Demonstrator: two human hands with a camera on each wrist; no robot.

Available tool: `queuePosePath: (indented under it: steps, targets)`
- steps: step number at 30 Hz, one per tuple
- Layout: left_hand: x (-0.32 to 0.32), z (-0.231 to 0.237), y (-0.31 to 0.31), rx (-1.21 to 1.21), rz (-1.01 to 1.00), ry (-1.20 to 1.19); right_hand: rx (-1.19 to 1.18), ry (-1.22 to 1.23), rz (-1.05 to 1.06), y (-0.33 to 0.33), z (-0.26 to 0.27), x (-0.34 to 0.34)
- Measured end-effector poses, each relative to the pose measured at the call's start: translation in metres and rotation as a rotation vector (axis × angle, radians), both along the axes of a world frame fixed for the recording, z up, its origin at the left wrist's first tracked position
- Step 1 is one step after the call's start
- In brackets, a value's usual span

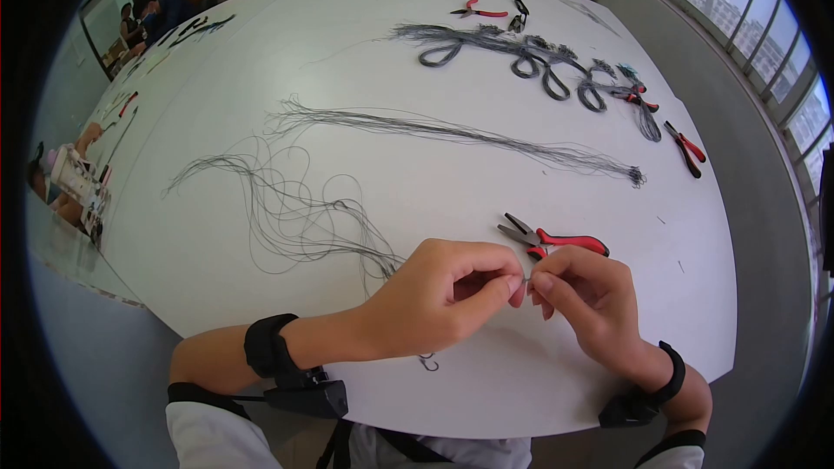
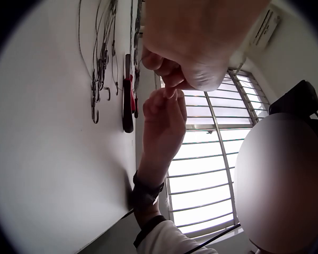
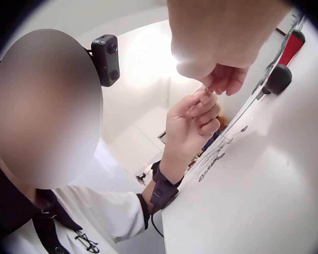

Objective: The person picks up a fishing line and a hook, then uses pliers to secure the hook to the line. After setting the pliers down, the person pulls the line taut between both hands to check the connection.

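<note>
Pinching, with curled fingers (image 1: 492, 297) of left hand (image 1: 439, 295) and right hand (image 1: 595, 300), a tiny thin piece (image 1: 526, 280), too small to identify, above the near side of the desk (image 1: 434, 399). Could let it slip through uneven pressure or a sudden tug, or snag the hooked ends (image 1: 429, 364), just near of the left hand, by dropping low. Might also nudge the red-handled pliers (image 1: 573, 241), just beyond, or tangle the looped grey strand bundle (image 1: 337, 207), leftward, by reaching carelessly.
</note>
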State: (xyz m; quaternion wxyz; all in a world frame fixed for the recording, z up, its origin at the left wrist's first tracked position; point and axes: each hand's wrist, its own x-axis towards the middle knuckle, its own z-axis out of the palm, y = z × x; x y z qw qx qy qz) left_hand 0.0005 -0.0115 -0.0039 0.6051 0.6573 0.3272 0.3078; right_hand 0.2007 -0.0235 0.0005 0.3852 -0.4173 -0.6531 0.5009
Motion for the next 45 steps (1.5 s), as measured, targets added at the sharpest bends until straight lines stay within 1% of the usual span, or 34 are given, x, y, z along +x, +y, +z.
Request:
queuePosePath:
  steps: [1,2,4,5,7,11,13,14,16,17,19,20,22,23,25,29,35,37,38,40,41,43,45]
  targets:
    - [0.0,0.0,0.0,-0.002,-0.002,0.006,-0.074,0.038,0.007,0.0,0.001,0.0]
    - [0.0,0.002,0.002,-0.001,-0.002,0.006,-0.073,0.038,0.007,0.001,0.001,0.0]
    - [0.0,0.008,0.005,-0.395,-0.072,-0.164,0.129,-0.097,-0.02,0.004,-0.003,0.002]
    - [0.0,0.008,0.006,-0.395,-0.072,-0.164,0.13,-0.097,-0.02,0.005,-0.005,0.003]
    - [0.0,0.008,0.006,-0.555,-0.072,-0.224,0.446,-0.185,-0.006,0.008,-0.008,0.004]
    - [0.001,0.005,0.005,-0.523,-0.06,-0.26,0.384,-0.119,-0.076,0.006,-0.008,-0.001]
    - [0.002,0.002,0.004,-0.392,0.02,-0.235,0.334,-0.044,-0.212,0.004,-0.007,-0.001]
    - [0.003,0.003,0.003,-0.391,0.021,-0.236,0.334,-0.044,-0.21,0.004,-0.007,-0.001]
    - [0.004,0.003,0.002,-0.357,0.073,-0.216,0.379,-0.072,-0.116,0.005,-0.008,0.002]
    - [0.005,0.003,0.001,-0.357,0.074,-0.217,0.379,-0.072,-0.116,0.003,-0.006,0.0]
    - [0.007,0.001,-0.002,-0.301,0.102,-0.199,0.071,0.051,-0.137,0.0,-0.001,-0.004]
    - [0.008,-0.001,-0.003,-0.301,0.101,-0.199,0.071,0.051,-0.137,0.0,-0.002,-0.004]
    - [0.008,-0.005,-0.004,-0.259,0.103,-0.159,-0.097,0.175,-0.098,0.0,-0.003,-0.005]
    - [0.008,-0.005,-0.004,-0.259,0.103,-0.159,-0.097,0.175,-0.098,0.0,-0.004,-0.005]
    - [0.007,-0.004,-0.005,-0.257,0.088,-0.13,-0.155,0.251,-0.078,-0.001,-0.006,-0.007]
    - [0.009,-0.006,-0.007,-0.237,0.09,-0.131,-0.159,0.261,-0.061,0.0,-0.007,-0.006]
    - [0.008,-0.006,-0.006,-0.264,0.058,-0.166,-0.058,0.168,-0.108,0.0,-0.007,-0.006]
    - [0.008,-0.004,-0.006,-0.249,0.079,-0.13,0.056,0.094,-0.088,0.001,-0.008,-0.006]
    - [0.008,-0.005,-0.006,-0.25,0.08,-0.13,0.055,0.094,-0.088,0.001,-0.009,-0.006]
    - [0.008,-0.006,-0.007,-0.187,0.095,-0.11,0.126,0.067,-0.075,0.001,-0.009,-0.005]
    - [0.008,-0.007,-0.007,-0.186,0.095,-0.11,0.126,0.067,-0.075,0.001,-0.009,-0.005]
    - [0.008,-0.009,-0.007,-0.104,0.119,-0.066,0.1,0.065,-0.052,0.002,-0.009,-0.004]
    - [0.007,-0.007,-0.008,-0.092,0.125,-0.05,0.115,0.051,-0.046,0.003,-0.008,-0.004]
